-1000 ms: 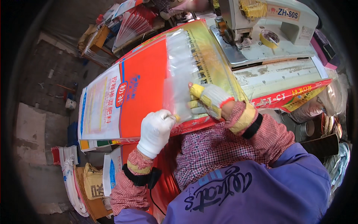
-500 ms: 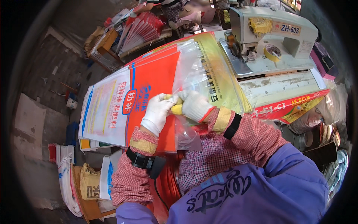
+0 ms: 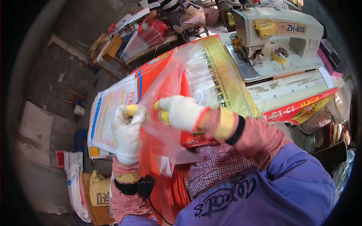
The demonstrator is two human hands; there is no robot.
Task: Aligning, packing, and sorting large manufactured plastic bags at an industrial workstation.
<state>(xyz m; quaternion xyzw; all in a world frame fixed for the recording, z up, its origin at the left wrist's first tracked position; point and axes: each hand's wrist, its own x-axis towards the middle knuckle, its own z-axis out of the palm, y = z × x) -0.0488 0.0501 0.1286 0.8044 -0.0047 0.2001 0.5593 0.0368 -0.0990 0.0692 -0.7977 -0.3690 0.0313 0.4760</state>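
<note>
Pinching film (image 3: 164,81) left of the sewing machine (image 3: 294,19), the left hand (image 3: 127,135) should pull evenly; I cannot tell the right hand's (image 3: 184,112) grip.

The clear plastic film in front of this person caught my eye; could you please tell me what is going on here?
A person is handling clear plastic film over a stack of white-and-red bags. The gloved left hand pinches the film; the gloved right hand is close beside it, though blur hides whether it grips. A yellow bag lies to the right, with a sewing machine beyond it.
</note>
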